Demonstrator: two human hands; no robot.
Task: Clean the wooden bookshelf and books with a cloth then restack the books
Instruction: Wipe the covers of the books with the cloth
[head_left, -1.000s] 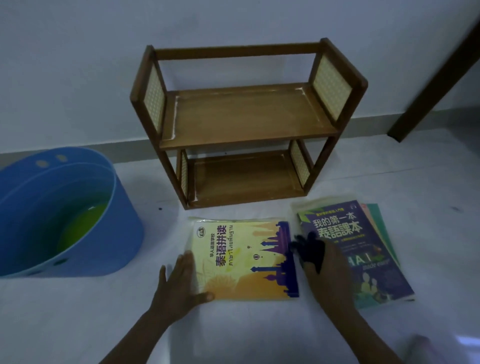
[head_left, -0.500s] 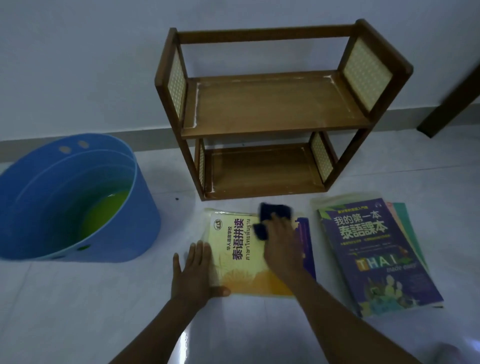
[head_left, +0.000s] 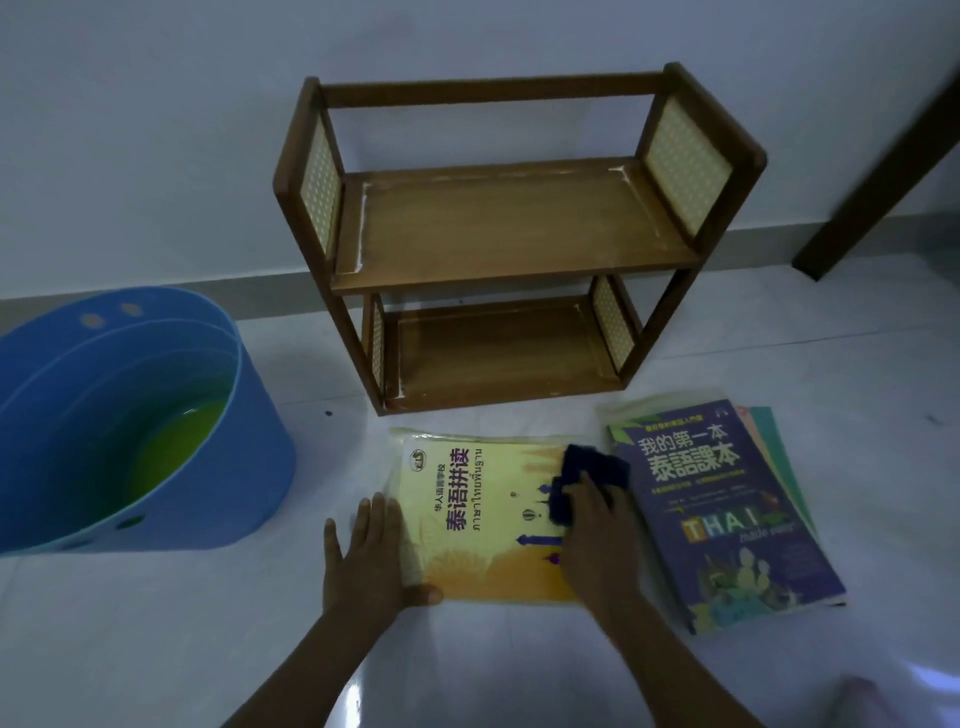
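The wooden bookshelf (head_left: 511, 244) stands upright against the wall, both shelves bare. Directly in front of it a yellow book (head_left: 483, 514) lies flat on the white floor. The left hand (head_left: 371, 558) rests open and flat on the book's left edge, fingers spread, thumb on the cover. The right hand (head_left: 600, 540) presses a dark blue cloth (head_left: 582, 475) onto the book's right part, fingers closed over the cloth. Just right of the yellow book lies a stack of books (head_left: 727, 514), a purple one uppermost. Left of the bookshelf sits a blue tub (head_left: 130, 421) holding greenish liquid.
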